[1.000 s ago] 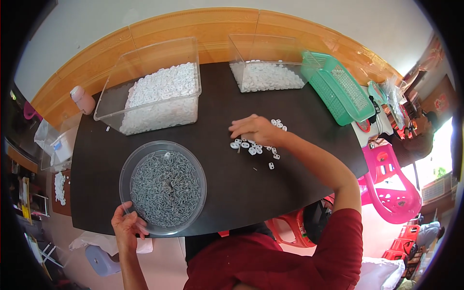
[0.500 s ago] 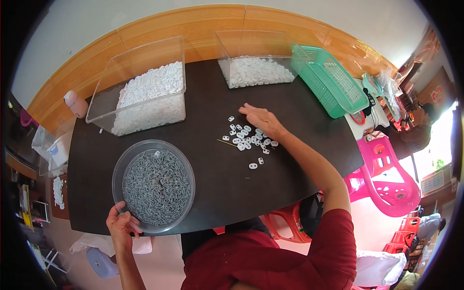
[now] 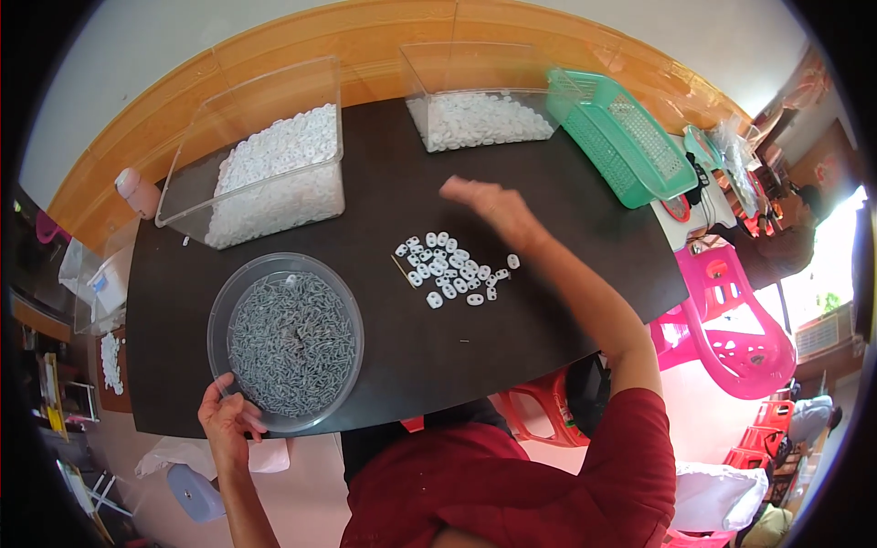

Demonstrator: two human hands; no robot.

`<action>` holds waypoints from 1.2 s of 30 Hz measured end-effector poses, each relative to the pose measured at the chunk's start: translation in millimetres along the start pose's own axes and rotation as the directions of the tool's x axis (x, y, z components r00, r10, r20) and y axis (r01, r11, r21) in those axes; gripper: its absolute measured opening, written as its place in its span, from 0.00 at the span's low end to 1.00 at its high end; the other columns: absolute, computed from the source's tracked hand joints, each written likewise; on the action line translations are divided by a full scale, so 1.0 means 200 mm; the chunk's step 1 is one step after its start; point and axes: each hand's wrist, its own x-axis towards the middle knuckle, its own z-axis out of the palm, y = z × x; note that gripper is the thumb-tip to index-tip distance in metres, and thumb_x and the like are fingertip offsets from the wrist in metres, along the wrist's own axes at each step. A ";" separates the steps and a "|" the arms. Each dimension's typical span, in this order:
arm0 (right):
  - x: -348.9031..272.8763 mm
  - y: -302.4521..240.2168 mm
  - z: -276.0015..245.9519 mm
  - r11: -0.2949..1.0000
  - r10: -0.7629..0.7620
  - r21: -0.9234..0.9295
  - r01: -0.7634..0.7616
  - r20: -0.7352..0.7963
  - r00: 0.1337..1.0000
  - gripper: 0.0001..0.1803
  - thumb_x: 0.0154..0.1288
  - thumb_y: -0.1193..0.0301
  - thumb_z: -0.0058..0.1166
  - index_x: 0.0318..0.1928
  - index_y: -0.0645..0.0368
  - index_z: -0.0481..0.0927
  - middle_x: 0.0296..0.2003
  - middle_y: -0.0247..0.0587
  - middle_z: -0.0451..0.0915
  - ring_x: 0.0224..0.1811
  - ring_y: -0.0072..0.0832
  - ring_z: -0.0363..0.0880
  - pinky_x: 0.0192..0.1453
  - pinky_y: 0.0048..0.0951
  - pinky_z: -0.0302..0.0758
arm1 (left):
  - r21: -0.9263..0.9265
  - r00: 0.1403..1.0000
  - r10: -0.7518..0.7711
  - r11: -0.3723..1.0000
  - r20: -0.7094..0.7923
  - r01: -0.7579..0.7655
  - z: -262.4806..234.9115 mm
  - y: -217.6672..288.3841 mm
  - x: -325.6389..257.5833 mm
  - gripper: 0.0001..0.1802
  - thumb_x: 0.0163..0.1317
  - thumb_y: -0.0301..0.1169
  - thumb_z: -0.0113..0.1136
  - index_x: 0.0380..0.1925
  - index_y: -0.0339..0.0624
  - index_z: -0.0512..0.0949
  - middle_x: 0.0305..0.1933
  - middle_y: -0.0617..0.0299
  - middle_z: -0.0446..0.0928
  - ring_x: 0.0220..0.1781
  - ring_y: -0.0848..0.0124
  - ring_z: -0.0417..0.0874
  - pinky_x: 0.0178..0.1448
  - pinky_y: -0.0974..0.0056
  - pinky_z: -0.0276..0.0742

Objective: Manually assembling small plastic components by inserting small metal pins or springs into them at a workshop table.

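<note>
My left hand [image 3: 232, 416] grips the near left rim of a clear round bowl [image 3: 216, 320] on the table's front left, thumb on the rim and fingers bent around it. Many small grey screws [image 3: 292, 342] fill the bowl. My right hand [image 3: 498, 212], slightly blurred, is over the table with its fingers stretched out together and nothing visible in them. Nearer to me than that hand lies a loose cluster of small white oval pieces [image 3: 449, 291] with two holes each. A thin yellowish stick [image 3: 400, 268] lies at its left edge.
Two clear bins, the left bin [image 3: 174, 219] and the right bin [image 3: 475, 71], hold heaps of white pieces at the back. A green basket [image 3: 630, 155] stands right of them. A pink bottle [image 3: 137, 194] is at far left. A pink chair [image 3: 744, 338] stands beside the table.
The white pieces have shifted left and toward me into a tighter cluster. My right hand has come away from them. My left hand stays at the bowl's rim; the view has tilted slightly.
</note>
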 end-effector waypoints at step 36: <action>-0.50 -0.35 0.28 0.757 -0.040 -0.651 0.055 0.037 0.999 0.47 0.61 0.34 0.31 0.68 0.57 0.58 0.70 0.62 0.46 0.74 0.52 0.40 0.69 0.54 0.45 | -0.120 1.000 0.016 0.993 -0.018 -0.018 -0.02 -0.07 0.00 0.25 0.50 0.23 0.50 0.51 0.29 0.65 0.17 0.46 0.74 0.08 0.65 0.70 0.08 0.66 0.62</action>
